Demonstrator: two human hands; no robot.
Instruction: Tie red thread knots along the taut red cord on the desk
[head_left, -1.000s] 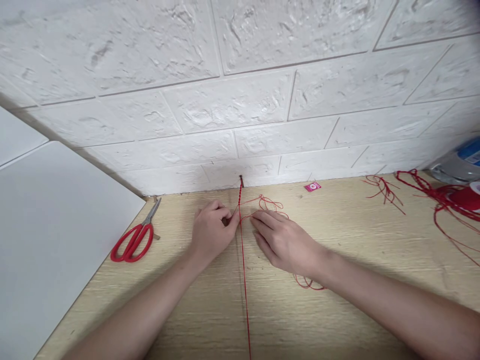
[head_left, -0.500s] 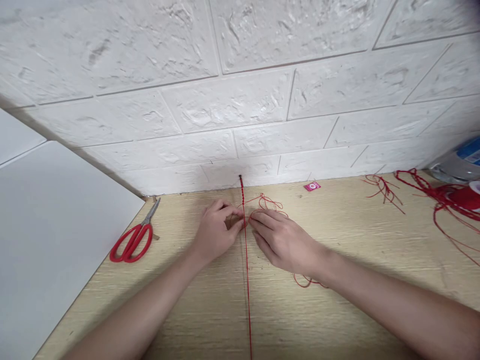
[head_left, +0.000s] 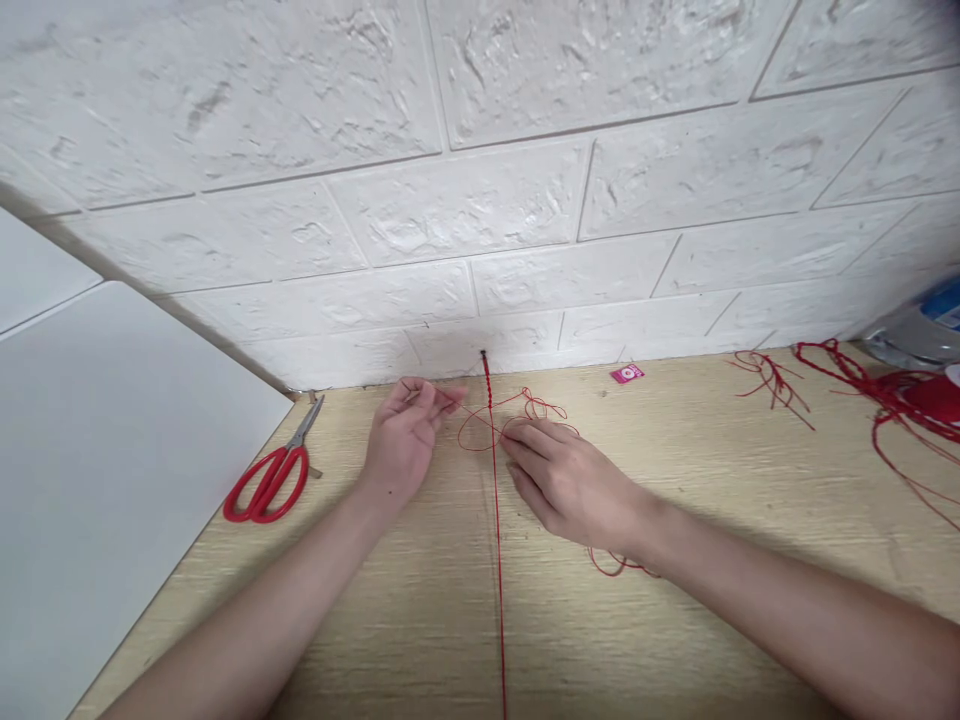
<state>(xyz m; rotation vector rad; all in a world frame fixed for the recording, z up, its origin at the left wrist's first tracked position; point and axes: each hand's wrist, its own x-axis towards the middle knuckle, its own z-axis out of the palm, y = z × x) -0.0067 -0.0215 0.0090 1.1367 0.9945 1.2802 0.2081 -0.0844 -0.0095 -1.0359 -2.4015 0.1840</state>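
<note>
A taut red cord [head_left: 498, 560] runs from a dark fixing point at the base of the wall toward me. Its far end is a short knotted stretch [head_left: 488, 385]. Left of the cord, my left hand [head_left: 409, 430] is turned partly palm up, with thumb and fingers pinching a thin red thread. On the right, my right hand [head_left: 551, 470] pinches the same thin thread close beside the cord. Between the hands the thread forms a loop [head_left: 472, 447] crossing the cord. More loose thread [head_left: 534, 405] curls beyond my right hand, and some shows under my right wrist.
Red-handled scissors [head_left: 274, 480] lie at the left beside a white panel [head_left: 142, 470]. A small pink packet [head_left: 627, 374] rests near the white brick-pattern wall [head_left: 465, 210]. At the right are red thread scraps [head_left: 776, 385], a tangle of red cord [head_left: 862, 375] and a clear container with a blue label [head_left: 919, 320].
My left hand has moved left, away from the cord, and turned palm up, drawing the thread out into a visible loop. My right hand stays almost where it was.
</note>
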